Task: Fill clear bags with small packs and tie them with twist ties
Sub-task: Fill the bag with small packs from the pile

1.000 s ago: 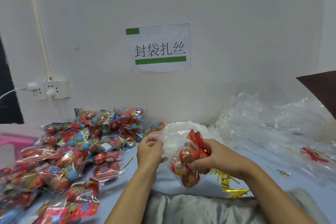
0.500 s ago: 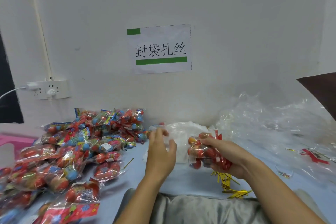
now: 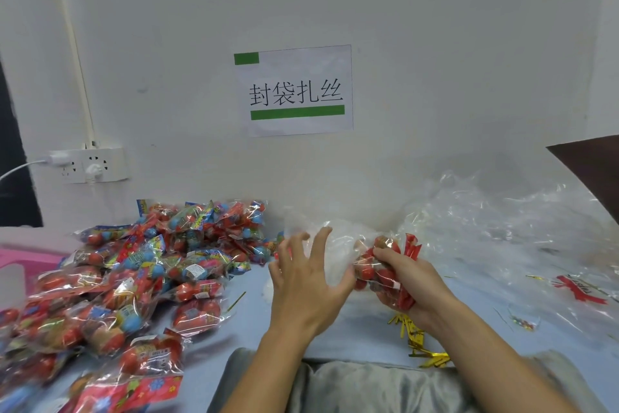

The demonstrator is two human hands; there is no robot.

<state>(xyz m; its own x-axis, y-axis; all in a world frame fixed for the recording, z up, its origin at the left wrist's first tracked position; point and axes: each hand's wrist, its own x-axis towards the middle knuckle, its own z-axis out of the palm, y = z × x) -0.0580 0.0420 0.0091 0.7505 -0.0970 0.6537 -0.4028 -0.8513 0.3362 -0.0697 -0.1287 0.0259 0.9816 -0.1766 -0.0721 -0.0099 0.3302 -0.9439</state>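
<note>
Now right hand [image 3: 407, 282] clutching small packs [image 3: 376, 267], left hand [image 3: 306, 278] spread open against clear bag [image 3: 338, 248].

I'm seeing filled bags [image 3: 134, 278] lying left on the table [image 3: 254, 322], empty bags [image 3: 502, 228] lying right, twist ties [image 3: 415, 339] sitting near my right wrist.

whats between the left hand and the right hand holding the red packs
In the head view, a crumpled clear bag fills the gap between the left hand and the right hand, which grips the red packs.
</note>
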